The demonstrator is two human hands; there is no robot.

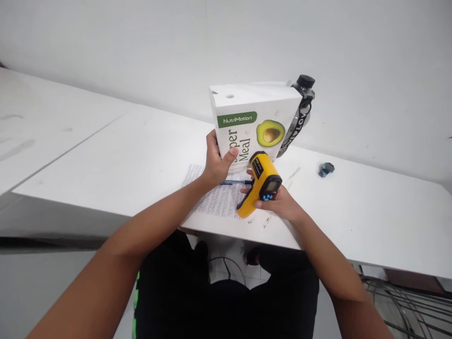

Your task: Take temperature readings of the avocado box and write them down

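Note:
My left hand [218, 162] grips the lower left edge of a white box [249, 106] with green lettering and an avocado picture, thumb on its front. The box is tilted above the table. In my right hand [278, 203] is a yellow and black infrared thermometer [261, 181], its small screen and blue buttons facing me. Its front end overlaps the box's lower front in view; whether they touch I cannot tell. Below them lies a printed sheet [212, 202] with a blue pen [235, 182] on it, partly hidden by the thermometer.
Behind the box's right side stands a dark bottle [300, 113] with a black cap and white lettering. A blue wristwatch [326, 169] lies to the right on the white table [370, 212]. The wall rises at the back; a wire rack [409, 301] is at lower right.

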